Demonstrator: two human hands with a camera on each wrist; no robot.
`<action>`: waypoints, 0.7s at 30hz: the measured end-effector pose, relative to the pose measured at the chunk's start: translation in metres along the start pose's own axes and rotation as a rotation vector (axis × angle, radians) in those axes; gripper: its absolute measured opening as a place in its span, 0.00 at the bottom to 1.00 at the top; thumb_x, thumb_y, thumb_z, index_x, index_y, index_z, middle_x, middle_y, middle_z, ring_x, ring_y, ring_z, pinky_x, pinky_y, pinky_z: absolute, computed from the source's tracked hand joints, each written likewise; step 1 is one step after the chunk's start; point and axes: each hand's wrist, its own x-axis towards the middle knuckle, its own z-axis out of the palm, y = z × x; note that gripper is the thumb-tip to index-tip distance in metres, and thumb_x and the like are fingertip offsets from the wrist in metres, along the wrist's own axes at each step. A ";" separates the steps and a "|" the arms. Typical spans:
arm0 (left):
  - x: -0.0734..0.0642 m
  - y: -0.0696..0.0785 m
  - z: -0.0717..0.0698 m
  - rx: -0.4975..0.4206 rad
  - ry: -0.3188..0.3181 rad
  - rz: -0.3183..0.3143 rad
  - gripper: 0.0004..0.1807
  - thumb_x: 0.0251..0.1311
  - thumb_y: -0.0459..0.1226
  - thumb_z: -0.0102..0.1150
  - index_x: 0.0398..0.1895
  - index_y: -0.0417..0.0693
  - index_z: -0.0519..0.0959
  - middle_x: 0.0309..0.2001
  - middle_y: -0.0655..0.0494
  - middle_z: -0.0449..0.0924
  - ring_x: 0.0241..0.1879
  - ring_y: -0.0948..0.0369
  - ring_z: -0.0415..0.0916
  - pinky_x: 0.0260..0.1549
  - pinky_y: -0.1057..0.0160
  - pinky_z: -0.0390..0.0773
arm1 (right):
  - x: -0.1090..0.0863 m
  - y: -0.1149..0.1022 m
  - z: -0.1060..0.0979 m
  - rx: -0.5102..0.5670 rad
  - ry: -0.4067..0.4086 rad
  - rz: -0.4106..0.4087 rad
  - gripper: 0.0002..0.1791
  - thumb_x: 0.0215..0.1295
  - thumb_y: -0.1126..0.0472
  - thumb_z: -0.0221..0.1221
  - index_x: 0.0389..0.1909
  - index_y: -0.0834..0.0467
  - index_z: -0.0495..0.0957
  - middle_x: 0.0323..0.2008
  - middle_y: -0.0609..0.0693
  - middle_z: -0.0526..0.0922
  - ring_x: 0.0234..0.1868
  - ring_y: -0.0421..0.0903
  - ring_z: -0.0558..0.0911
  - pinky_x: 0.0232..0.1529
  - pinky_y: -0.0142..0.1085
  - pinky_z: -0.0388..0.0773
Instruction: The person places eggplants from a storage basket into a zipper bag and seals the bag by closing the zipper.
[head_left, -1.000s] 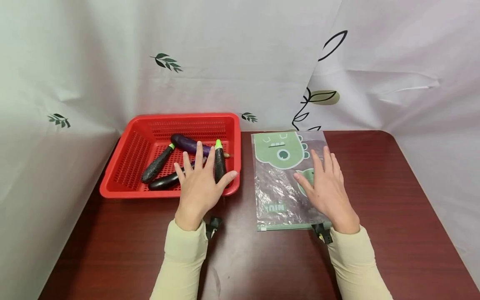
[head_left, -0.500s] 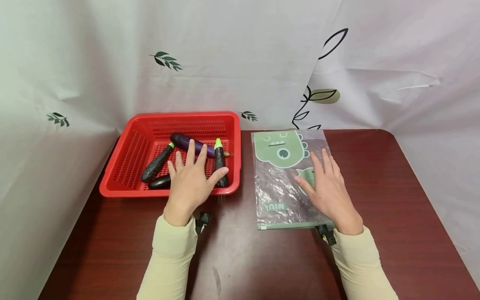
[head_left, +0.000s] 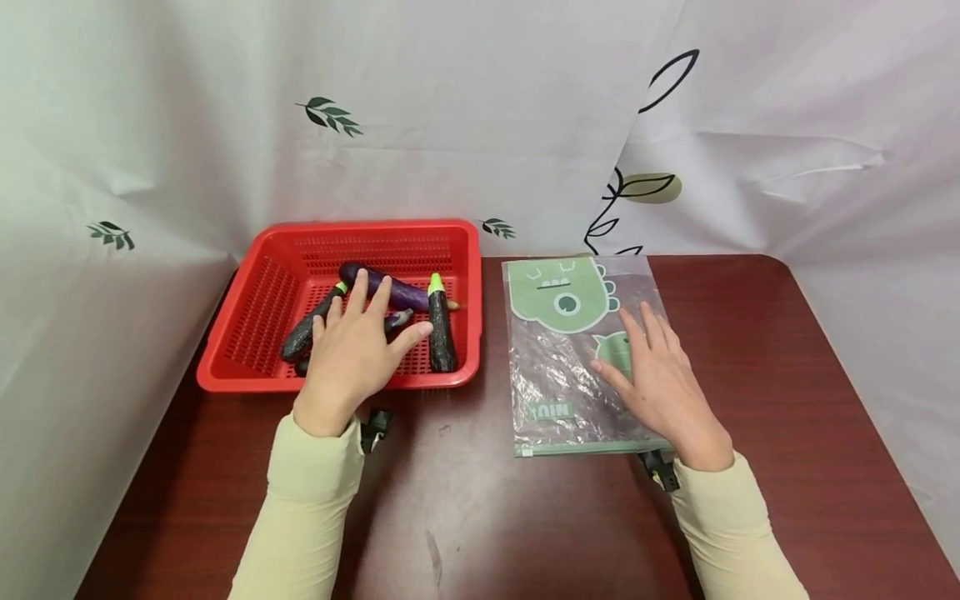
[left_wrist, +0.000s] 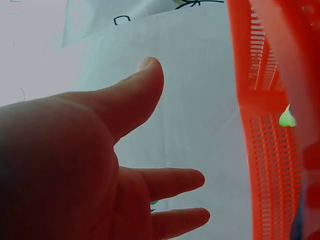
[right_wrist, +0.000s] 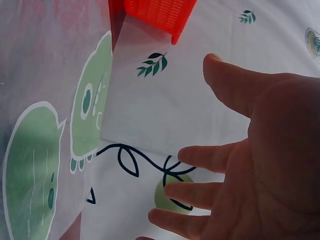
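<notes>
Bag: see-through, flat, green cartoon prints
Basket: red, slotted, dark glossy vegetables inside
Left hand, right hand: both spread wide

"Head view?"
"From above, facing forward and down, toward the surface's far edge."
"Wrist views?"
"Low and close, facing the curtain; both catch the red basket."
</notes>
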 end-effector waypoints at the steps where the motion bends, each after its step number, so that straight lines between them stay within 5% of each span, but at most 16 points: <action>1: 0.001 0.000 -0.002 0.004 -0.002 -0.002 0.53 0.64 0.69 0.48 0.81 0.48 0.48 0.80 0.39 0.36 0.73 0.26 0.41 0.65 0.25 0.41 | 0.000 0.001 0.000 -0.003 -0.002 -0.006 0.46 0.69 0.46 0.62 0.76 0.67 0.53 0.76 0.71 0.48 0.74 0.73 0.50 0.68 0.68 0.51; 21: 0.023 -0.024 -0.032 0.069 -0.062 0.009 0.50 0.67 0.64 0.49 0.79 0.39 0.50 0.77 0.29 0.40 0.71 0.28 0.49 0.65 0.31 0.56 | -0.013 0.014 0.005 -0.033 -0.093 -0.021 0.46 0.65 0.48 0.66 0.74 0.69 0.58 0.72 0.73 0.57 0.71 0.73 0.57 0.65 0.68 0.57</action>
